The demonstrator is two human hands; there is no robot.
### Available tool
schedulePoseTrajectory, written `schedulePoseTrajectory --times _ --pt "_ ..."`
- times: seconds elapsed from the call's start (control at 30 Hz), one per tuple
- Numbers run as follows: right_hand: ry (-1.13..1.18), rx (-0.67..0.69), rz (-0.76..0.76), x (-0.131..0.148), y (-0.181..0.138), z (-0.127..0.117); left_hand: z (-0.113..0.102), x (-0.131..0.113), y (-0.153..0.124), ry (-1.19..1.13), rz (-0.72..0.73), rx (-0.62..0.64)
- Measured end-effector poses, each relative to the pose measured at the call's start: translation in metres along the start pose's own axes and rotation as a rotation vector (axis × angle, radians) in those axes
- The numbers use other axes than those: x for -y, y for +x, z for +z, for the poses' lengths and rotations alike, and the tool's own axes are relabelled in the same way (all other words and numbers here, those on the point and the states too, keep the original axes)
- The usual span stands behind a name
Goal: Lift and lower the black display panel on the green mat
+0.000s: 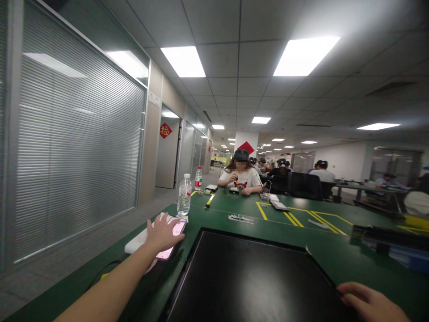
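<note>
My left hand (163,233) reaches out to the left and lies with spread fingers on a phone (174,235) whose screen glows pink. The phone rests on a white pad (136,243) near the left edge of the green table (214,214). My right hand (370,302) rests at the bottom right, on the right edge of a large black mat (248,277). Its fingers look loosely curled and nothing shows in them.
A clear water bottle (184,195) stands just behind the phone, a second bottle (198,178) farther back. A person sits at the far end of the table, others at desks beyond. Yellow lines mark the tabletop. Flat devices (278,205) lie mid-table.
</note>
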State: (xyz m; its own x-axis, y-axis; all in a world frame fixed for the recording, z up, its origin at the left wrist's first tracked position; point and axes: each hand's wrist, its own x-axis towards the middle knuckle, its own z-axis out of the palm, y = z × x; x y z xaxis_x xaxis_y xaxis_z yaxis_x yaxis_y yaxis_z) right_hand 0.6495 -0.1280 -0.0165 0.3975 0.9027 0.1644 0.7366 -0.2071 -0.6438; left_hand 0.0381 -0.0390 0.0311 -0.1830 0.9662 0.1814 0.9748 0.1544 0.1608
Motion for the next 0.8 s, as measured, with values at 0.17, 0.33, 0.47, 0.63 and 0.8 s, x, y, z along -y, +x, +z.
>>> schedulePoseTrajectory --times 0.17,0.33,0.47,0.63,0.8 --pt "-0.027 0.014 0.025 -0.001 -0.001 0.000 0.003 0.009 -0.006 -0.028 -0.041 -0.005" --pt "-0.025 0.012 0.013 0.000 -0.002 0.000 0.003 0.007 -0.010 -0.085 -0.001 -0.010" --pt "-0.031 0.010 0.022 0.003 -0.004 0.000 0.003 0.002 -0.010 -0.100 0.059 0.015" --pt "-0.067 0.055 0.016 0.006 -0.005 -0.006 0.007 -0.001 -0.006 -0.072 0.070 0.040" --pt "-0.079 0.070 -0.028 0.001 -0.002 -0.008 0.011 0.001 -0.003 -0.017 -0.016 0.007"
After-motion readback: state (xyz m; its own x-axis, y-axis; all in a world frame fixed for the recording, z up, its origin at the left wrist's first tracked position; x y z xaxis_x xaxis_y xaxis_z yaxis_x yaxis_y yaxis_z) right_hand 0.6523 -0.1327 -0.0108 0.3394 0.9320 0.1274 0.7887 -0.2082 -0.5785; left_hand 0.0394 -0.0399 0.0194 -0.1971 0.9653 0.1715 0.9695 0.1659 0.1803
